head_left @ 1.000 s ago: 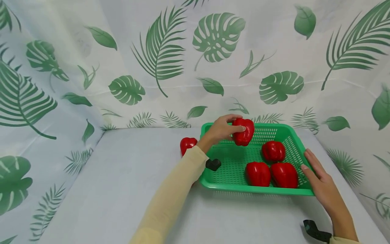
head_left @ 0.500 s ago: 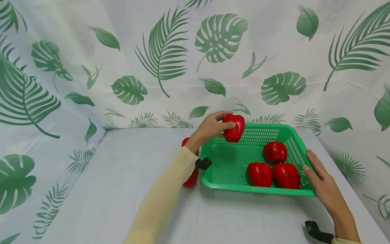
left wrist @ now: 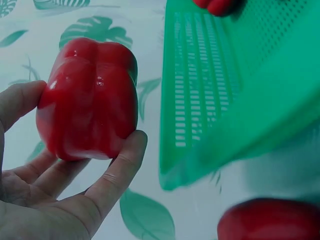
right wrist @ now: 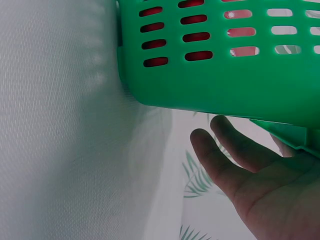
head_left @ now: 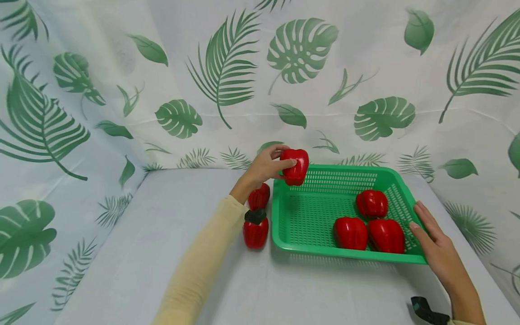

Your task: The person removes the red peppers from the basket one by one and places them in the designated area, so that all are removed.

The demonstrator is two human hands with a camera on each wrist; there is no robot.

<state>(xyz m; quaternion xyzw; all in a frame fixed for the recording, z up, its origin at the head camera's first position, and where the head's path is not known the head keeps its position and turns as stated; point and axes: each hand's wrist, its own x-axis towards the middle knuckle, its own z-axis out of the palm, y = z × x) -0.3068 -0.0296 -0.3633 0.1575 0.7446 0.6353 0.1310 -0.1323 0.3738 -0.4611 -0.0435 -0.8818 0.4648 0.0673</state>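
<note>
Head view, clock centred on the basket and twelve at the far wall. I record the green basket (head_left: 310, 216) as moulded, plastic-looking stock: rectangular, rounded corners, flat rim, floor perforated in a fine grid. My right wrist feed shows rounded oblong slots in its wall.

At ten o'clock, by the far corner, the left hand (head_left: 264, 168) pinches the held pepper (head_left: 295, 168) between thumb and fingers. Specimen is glossy, deep red, blocky and lobed, with sharp highlights; the left wrist feed shows it raised clear of the rim.

Inside I find three similar items: the far pepper (head_left: 371, 204) at two, the near right pepper (head_left: 387, 236) at four, the near left pepper (head_left: 351, 233) at six. Outside, just left of the wall, lie the upper loose pepper (head_left: 259, 197), between nine and ten, and the lower loose pepper (head_left: 255, 234), between eight and nine.

Between three and four, the right hand (head_left: 438, 246) is at the end rim, visible fingers extended; I cannot tell whether it grips.

Tabletop (head_left: 142, 253): pale, finely woven in close view. Backdrop (head_left: 243, 135): creased white cloth, green leaf print.
</note>
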